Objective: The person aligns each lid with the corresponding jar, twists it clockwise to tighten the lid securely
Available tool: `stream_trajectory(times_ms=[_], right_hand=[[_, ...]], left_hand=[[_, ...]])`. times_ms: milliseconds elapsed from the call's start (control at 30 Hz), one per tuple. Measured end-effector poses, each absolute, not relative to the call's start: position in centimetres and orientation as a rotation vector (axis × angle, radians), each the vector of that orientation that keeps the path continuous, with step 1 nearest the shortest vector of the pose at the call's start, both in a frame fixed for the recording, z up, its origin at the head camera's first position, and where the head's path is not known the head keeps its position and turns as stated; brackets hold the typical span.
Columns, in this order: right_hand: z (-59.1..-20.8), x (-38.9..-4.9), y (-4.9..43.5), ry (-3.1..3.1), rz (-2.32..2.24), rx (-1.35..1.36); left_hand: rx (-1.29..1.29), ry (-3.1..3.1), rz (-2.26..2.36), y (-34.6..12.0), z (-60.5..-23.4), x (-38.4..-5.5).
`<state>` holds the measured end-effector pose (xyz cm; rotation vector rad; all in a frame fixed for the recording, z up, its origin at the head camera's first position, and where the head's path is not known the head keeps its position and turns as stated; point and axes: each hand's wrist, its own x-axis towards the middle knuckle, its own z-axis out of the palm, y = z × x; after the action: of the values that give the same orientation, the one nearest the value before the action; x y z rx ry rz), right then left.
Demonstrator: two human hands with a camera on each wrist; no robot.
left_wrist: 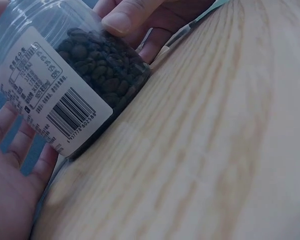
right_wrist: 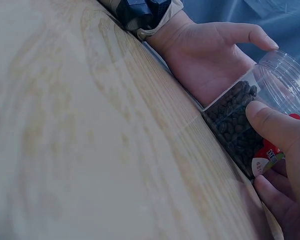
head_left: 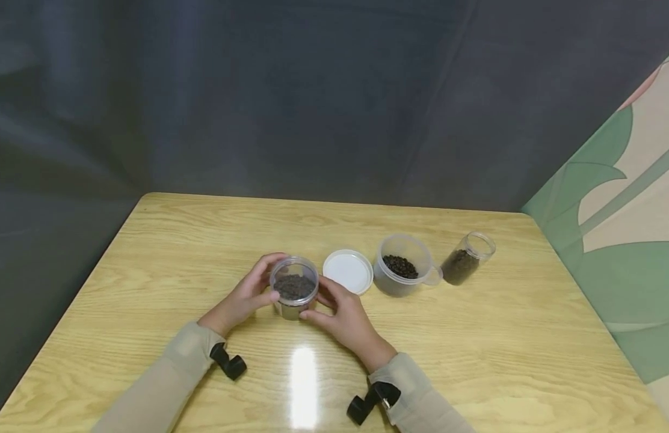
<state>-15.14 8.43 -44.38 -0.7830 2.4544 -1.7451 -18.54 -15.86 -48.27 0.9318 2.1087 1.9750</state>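
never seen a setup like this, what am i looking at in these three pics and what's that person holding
There's no robot here, just a person using two bare hands. The widest picture comes from a camera on the head, looking forward and down. The other two are close-ups from cameras worn on the left and right wrists, which is why the table looks slanted in them.

The left hand and right hand hold a clear jar between them, with dark beans inside. The left wrist close-up shows its label with a barcode.

Also on the table, going rightward from the jar, are a round white lid, a see-through plastic cup with dark beans, and a clear container with something dark in it.
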Motion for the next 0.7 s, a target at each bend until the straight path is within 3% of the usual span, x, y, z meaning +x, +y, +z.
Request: stream_trajectory(times_ms=[700], right_hand=[[-44.35, -15.14, 8.49, 2.42, -1.766, -0.787]], left_hand=[[0.92, 2.089, 2.03, -15.64, -48.06, -18.3]])
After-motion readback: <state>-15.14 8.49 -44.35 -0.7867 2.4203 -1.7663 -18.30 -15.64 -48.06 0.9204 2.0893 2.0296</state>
